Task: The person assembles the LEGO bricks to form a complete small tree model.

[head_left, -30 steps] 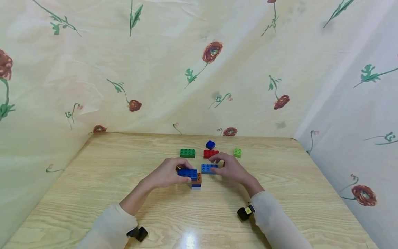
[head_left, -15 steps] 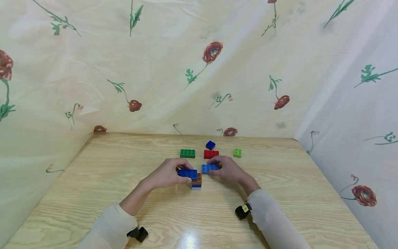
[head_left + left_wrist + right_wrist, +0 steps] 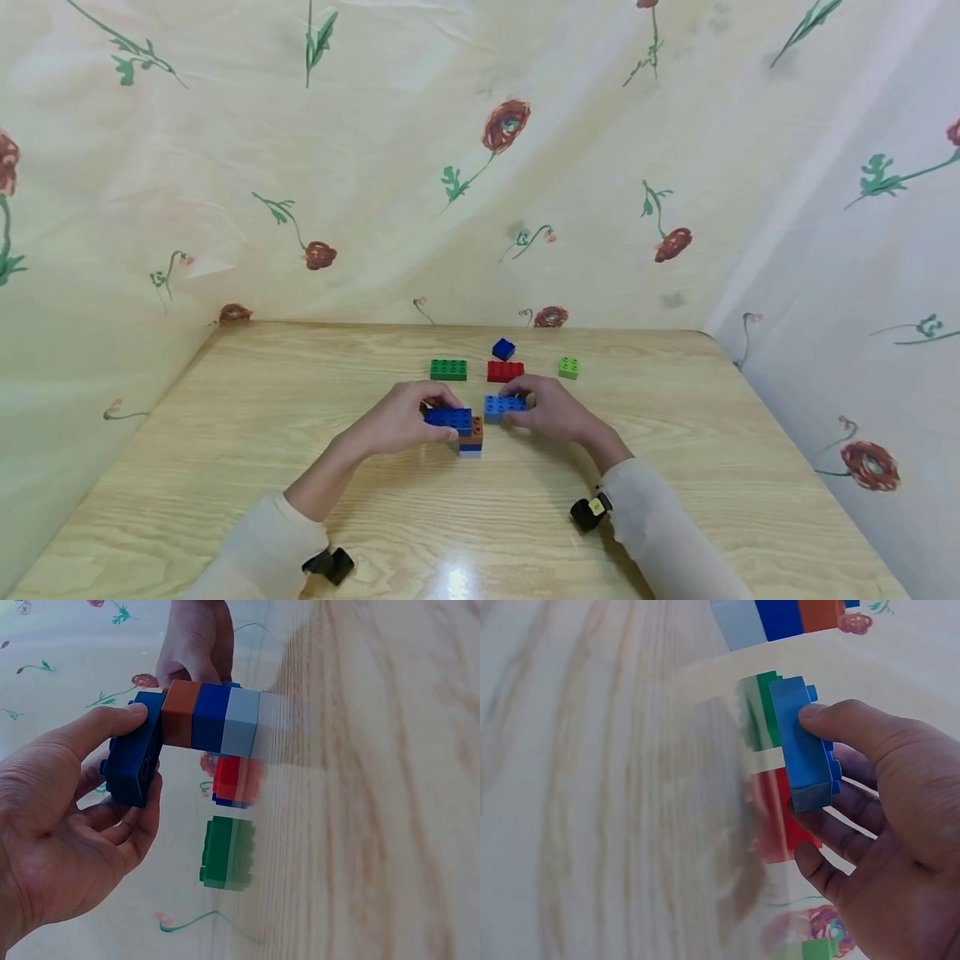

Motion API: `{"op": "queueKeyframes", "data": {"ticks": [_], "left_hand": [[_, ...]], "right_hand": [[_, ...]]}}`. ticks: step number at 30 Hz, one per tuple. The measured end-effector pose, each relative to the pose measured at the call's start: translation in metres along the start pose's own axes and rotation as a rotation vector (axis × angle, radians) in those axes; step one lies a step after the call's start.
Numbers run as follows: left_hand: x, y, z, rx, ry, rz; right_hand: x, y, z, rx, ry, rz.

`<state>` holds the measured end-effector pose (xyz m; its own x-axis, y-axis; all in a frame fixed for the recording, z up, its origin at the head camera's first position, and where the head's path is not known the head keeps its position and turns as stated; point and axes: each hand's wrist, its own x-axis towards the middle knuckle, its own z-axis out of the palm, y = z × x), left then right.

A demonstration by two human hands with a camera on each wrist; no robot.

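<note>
My left hand (image 3: 405,417) grips a dark blue brick (image 3: 135,754) at the top of a small stack, its thumb along one side and fingers on the other. Under that brick come an orange-brown brick (image 3: 181,712), a second dark blue brick (image 3: 211,716) and a pale blue brick (image 3: 241,720) at the bottom. The top brick juts out leftward past the stack. Just right of the stack, my right hand (image 3: 555,408) pinches a lighter blue eight-stud brick (image 3: 802,746) between thumb and fingers, close over the table.
Behind the hands lie a green brick (image 3: 448,370), a red brick (image 3: 506,372), a small dark blue brick (image 3: 503,349) and a small lime brick (image 3: 569,367). The wooden table (image 3: 465,517) ends at a flowered cloth (image 3: 360,167) at the back and sides.
My right hand has come down and left, and its spread fingers have closed on the lighter blue brick. The left hand keeps its hold on the stack's top brick. The head view has shifted slightly.
</note>
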<state>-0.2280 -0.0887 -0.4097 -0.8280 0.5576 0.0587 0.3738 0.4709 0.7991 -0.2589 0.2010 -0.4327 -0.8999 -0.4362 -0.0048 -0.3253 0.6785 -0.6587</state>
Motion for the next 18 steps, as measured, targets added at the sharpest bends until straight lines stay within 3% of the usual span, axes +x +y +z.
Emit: {"op": "queueKeyframes", "data": {"ticks": [8,18], "left_hand": [[-0.001,-0.001,-0.001,0.008,0.002,0.003],[-0.001,0.000,0.000,0.004,-0.001,-0.003]], "right_hand": [[-0.011,-0.014,-0.007,-0.026,0.033,-0.043],[-0.025,-0.030,-0.016,-0.049,0.094,-0.168]]}}
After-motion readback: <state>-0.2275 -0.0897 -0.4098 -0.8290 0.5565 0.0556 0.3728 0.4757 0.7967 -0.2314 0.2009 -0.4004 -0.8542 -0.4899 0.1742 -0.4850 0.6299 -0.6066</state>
